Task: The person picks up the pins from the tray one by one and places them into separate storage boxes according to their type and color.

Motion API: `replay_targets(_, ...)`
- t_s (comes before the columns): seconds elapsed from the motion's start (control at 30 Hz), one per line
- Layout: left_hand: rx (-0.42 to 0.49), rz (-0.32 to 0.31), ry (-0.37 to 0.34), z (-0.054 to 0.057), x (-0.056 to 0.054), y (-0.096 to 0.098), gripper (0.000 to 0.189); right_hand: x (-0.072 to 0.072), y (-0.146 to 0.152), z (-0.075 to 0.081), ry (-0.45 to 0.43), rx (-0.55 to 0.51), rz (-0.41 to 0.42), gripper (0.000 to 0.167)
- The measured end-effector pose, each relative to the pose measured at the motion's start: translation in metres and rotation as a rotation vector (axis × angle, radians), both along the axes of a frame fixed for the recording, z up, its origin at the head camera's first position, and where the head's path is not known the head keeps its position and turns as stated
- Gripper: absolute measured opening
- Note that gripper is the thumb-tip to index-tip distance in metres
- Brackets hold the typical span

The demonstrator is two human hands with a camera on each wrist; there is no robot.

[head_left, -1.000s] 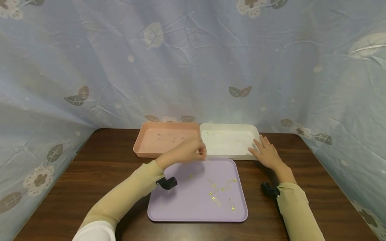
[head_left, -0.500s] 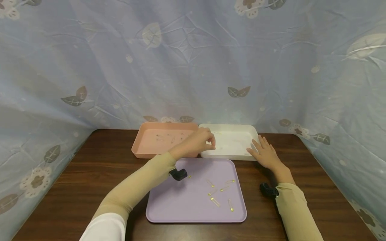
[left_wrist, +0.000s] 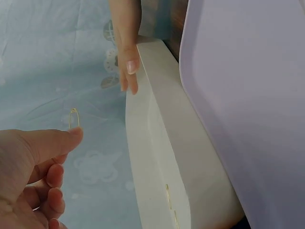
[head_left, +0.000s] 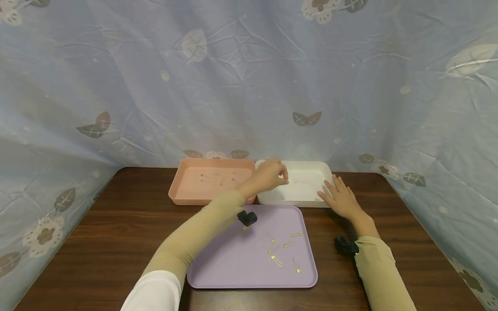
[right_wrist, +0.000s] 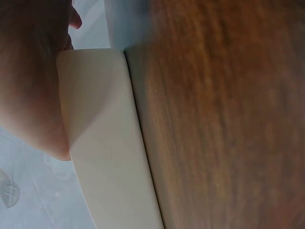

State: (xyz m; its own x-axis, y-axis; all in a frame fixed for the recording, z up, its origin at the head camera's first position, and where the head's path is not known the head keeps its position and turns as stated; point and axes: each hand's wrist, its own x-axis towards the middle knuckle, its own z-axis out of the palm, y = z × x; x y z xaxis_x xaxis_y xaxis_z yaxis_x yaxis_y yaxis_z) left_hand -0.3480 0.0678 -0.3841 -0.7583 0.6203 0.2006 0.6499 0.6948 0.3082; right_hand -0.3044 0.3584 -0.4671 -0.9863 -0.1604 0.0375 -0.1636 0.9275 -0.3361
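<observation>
My left hand point(head_left: 270, 175) is over the left part of the white tray point(head_left: 307, 199), pinching a gold safety pin point(left_wrist: 74, 117) between thumb and forefinger. In the left wrist view a couple of other gold pins point(left_wrist: 168, 196) lie inside that tray. My right hand point(head_left: 342, 199) rests on the tray's right edge with its fingers straight and spread. Several gold safety pins point(head_left: 276, 261) are scattered over the lilac tray point(head_left: 233, 276) in front, mostly on its right half. One more pin point(head_left: 244, 228) there is partly covered by the left wrist strap.
Left of the white tray stands a pink tray point(head_left: 190, 196) with several silver-looking safety pins point(head_left: 222, 181) in it. All the trays sit on a dark wooden table point(head_left: 116, 216). A patterned blue curtain point(head_left: 241, 86) hangs behind and at both sides.
My left hand has moved right and away from me, from the lilac tray's back edge to over the white tray, carrying the pin. The right hand stays on the tray edge.
</observation>
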Motion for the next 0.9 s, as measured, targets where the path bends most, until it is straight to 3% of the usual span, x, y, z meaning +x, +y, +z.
replay_targets(0.3,0.039,0.078,0.0,-0.006,-0.015,0.019,0.014,-0.003,0.002,-0.007,0.006,-0.005,0.001,0.075)
replay_targets(0.53,0.051,0.151,0.004,-0.006,-0.029,0.031,0.015,-0.005,0.001,-0.004,0.011,-0.005,0.009,0.075)
replay_targets(0.9,0.054,0.197,-0.02,-0.008,-0.051,0.053,0.014,-0.003,0.001,-0.001,0.006,-0.007,0.001,0.074)
